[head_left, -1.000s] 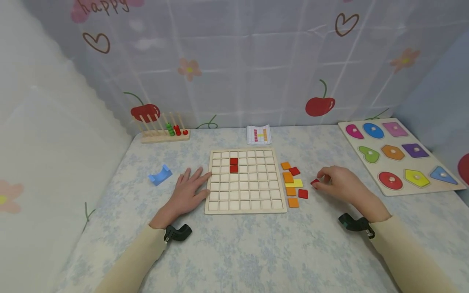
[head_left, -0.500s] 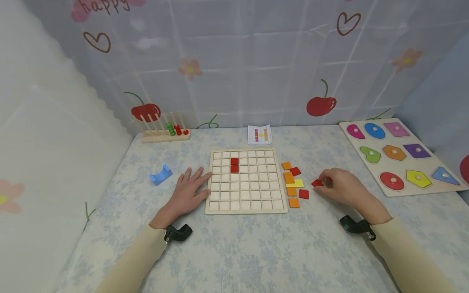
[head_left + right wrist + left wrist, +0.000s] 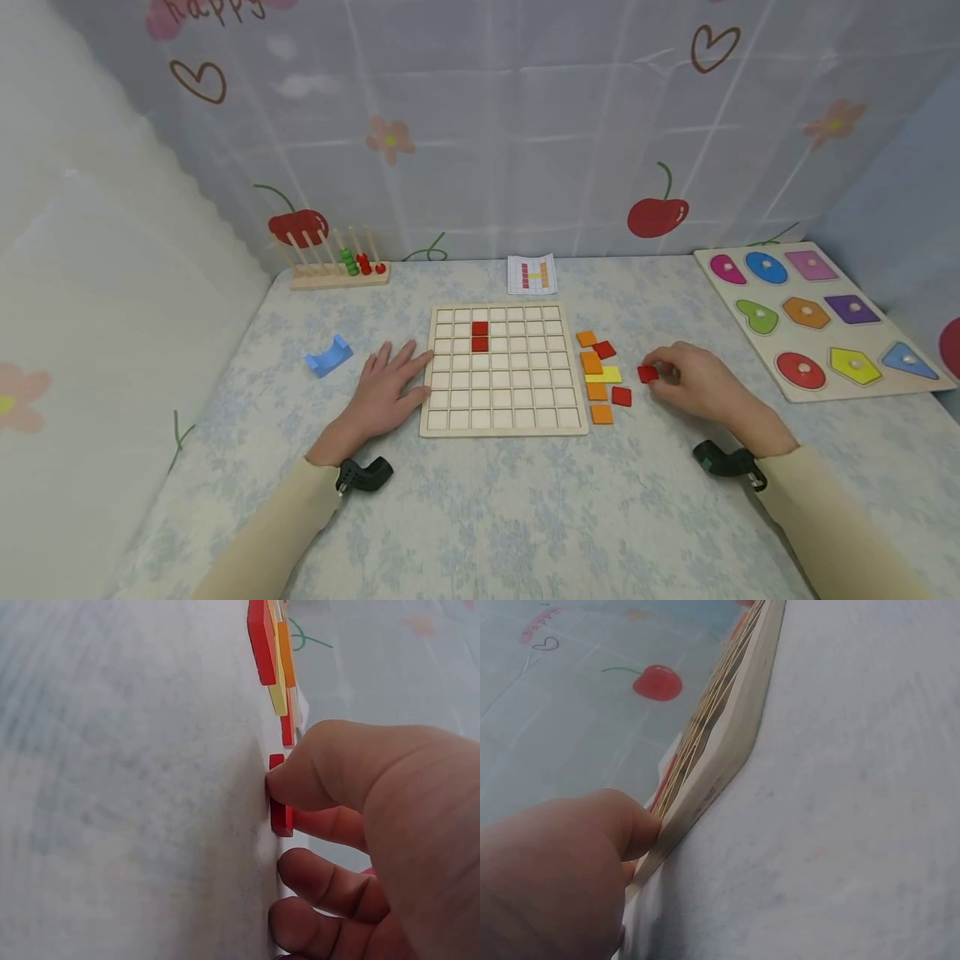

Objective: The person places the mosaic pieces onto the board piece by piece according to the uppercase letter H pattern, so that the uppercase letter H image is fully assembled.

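A wooden grid board [image 3: 502,432] lies flat in the middle of the table, with two red tiles [image 3: 480,337] set one below the other in its third column. My left hand [image 3: 386,392] rests beside the board, fingers spread, its thumb and fingertips touching the left edge. To the right of the loose tiles, my right hand [image 3: 690,379] pinches a red square tile [image 3: 647,374] between thumb and finger, low at the tabletop. The right wrist view shows the thumb over part of that red tile [image 3: 281,817].
Beside the board's right edge lie several orange tiles [image 3: 602,414], a yellow tile [image 3: 613,375] and two loose red ones [image 3: 622,397]. A pattern card [image 3: 532,275] lies behind. Around them are a bead-peg rack [image 3: 340,275], a blue curved block [image 3: 328,357] and a shape puzzle [image 3: 772,350].
The red tile in my right fingers has turned and shows more of its face than a second ago. My left hand stays in place at the board.
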`<state>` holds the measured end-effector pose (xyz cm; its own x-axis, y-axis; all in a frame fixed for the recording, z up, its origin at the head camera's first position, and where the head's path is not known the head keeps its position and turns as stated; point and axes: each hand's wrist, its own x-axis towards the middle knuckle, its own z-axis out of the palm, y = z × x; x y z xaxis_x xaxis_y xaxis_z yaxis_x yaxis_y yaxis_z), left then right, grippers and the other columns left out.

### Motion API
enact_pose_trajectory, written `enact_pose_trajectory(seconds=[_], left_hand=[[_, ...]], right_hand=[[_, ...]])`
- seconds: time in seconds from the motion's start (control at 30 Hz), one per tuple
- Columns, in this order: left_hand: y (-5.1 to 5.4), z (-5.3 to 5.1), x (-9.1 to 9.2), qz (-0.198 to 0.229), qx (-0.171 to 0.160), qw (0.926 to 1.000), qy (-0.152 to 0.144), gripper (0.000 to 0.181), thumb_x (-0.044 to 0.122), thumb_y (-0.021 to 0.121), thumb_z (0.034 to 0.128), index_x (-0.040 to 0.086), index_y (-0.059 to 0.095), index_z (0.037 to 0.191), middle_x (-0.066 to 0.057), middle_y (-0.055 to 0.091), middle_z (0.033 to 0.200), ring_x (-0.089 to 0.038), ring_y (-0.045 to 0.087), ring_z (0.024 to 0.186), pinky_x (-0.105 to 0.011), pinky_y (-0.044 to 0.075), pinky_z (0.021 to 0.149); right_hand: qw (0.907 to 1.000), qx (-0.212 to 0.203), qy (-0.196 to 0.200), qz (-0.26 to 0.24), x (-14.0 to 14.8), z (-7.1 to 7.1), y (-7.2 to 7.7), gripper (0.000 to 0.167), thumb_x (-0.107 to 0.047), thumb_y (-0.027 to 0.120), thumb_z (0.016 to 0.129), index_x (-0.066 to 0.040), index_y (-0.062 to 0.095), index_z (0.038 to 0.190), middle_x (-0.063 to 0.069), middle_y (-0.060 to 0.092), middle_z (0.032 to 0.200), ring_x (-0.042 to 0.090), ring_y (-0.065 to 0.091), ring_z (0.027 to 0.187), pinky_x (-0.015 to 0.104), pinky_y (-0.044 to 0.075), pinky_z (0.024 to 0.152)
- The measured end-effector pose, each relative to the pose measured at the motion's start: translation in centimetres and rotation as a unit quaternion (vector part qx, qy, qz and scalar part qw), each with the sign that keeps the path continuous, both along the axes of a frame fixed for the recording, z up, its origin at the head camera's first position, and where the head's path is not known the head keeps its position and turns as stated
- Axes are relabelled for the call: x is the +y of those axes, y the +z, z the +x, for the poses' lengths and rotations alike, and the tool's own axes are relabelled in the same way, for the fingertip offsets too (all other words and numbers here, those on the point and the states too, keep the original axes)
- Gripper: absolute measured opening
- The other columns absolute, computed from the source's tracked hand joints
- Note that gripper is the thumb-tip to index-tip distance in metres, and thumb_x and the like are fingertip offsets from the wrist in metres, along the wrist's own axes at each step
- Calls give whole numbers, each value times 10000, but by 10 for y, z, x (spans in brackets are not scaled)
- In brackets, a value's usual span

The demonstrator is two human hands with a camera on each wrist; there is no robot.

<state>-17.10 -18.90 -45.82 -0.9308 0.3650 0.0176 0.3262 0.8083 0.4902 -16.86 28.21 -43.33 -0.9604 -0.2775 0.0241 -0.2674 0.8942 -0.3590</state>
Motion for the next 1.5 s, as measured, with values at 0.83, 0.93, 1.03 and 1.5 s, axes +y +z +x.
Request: enact_pose_trajectory(seconds=[0.83, 0.93, 1.03, 1.5], left_hand=[[-1, -1, -1, 86, 30, 10000, -29, 585, 308, 565, 1007, 136, 456, 1555, -217, 281, 1665, -534, 65, 1557, -720, 72, 1213], [-2, -1, -1, 79, 65, 9999, -36, 585, 307, 569, 1006, 134, 458, 1554, -220, 285, 1663, -538, 70, 1555, -724, 76, 1210], [-2, -1, -1, 80, 74, 9999, -33, 584, 313, 567, 1007, 137, 459, 1554, -218, 288, 1663, -537, 72, 1556, -722, 76, 1211], [-2, 0, -1, 132, 5, 9999, -50, 583, 311, 560, 1013, 138, 450, 1559, -213, 272, 1670, -535, 54, 1558, -719, 66, 1214]], right_hand=[[9999, -90, 70, -80, 1, -2, 1, 308, -118, 783, 817, -13, 736, 1103, 49, 619, 868, 174, 520, 781, 272, 472, 654], [9998, -38, 167, -114, 2, -2, 2, 300, -114, 782, 827, -23, 746, 1111, 37, 608, 858, 162, 510, 767, 251, 460, 635], [9995, 12, 265, -157, 3, -1, 2, 279, -114, 787, 845, -35, 755, 1110, 23, 599, 846, 149, 501, 753, 229, 452, 616], [9995, -54, 262, -195, 4, -1, 4, 270, -139, 809, 836, -29, 748, 1075, 19, 643, 854, 140, 516, 744, 226, 462, 618]])
